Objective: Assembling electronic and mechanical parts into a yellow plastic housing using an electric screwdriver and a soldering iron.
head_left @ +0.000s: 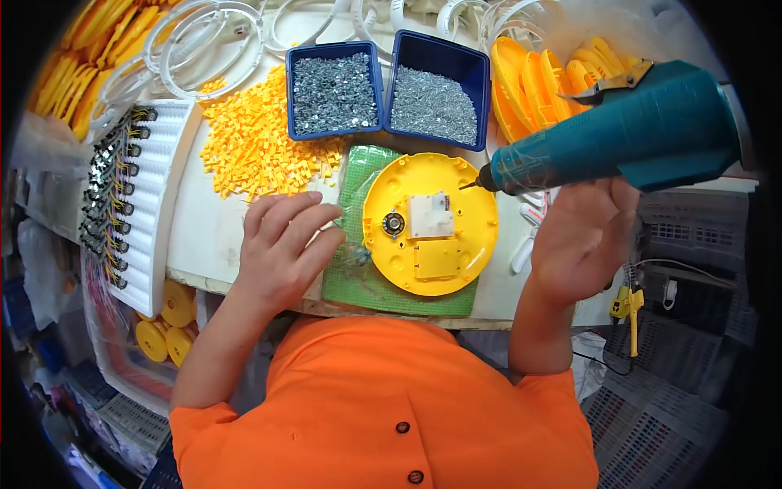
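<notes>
A round yellow plastic cover (pixel 479 236) lies on a green mat (pixel 346 281) in front of me. Fixed inside it are a white box (pixel 423 218), a small round black part (pixel 393 222) and a raised yellow rectangle. My left hand (pixel 285 244) is open, its fingers loosely bent and apart, left of the cover beside a heap of small yellow plastic pieces (pixel 261 143). At the right is a teal electric screwdriver (pixel 603 134), its bit pointing toward the cover. My right hand (pixel 582 236) is up against it in view; its fingers are hidden behind the tool, so its grip cannot be told.
Two blue bins, one of dark metal parts (pixel 334 94) and one of silver screws (pixel 433 106), stand behind the cover. A white ridged tray (pixel 159 196) with wired parts is at left. Yellow covers (pixel 517 90) and white rings (pixel 204 41) lie farther back; grey crates (pixel 684 277) stand at right.
</notes>
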The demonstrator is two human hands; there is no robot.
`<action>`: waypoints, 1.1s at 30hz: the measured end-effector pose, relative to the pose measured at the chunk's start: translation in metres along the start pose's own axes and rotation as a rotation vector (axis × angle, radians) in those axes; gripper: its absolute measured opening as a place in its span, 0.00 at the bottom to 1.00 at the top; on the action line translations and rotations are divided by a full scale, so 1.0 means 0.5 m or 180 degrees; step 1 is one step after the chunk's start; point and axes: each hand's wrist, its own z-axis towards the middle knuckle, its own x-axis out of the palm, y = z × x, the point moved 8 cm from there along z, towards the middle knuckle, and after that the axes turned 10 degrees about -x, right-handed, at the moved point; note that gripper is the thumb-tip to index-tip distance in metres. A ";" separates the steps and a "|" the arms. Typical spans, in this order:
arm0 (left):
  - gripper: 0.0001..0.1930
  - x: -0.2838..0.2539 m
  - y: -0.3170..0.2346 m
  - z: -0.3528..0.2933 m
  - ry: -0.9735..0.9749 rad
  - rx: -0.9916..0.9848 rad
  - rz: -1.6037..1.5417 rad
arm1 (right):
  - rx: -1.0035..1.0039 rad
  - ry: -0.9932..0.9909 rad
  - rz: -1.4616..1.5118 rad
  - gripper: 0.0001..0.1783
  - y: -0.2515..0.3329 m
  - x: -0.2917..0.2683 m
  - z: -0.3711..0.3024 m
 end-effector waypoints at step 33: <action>0.08 0.074 0.036 0.060 0.1553 -0.1781 -0.2337 | 0.0110 -0.1141 -0.4898 0.13 0.271 -0.844 -0.233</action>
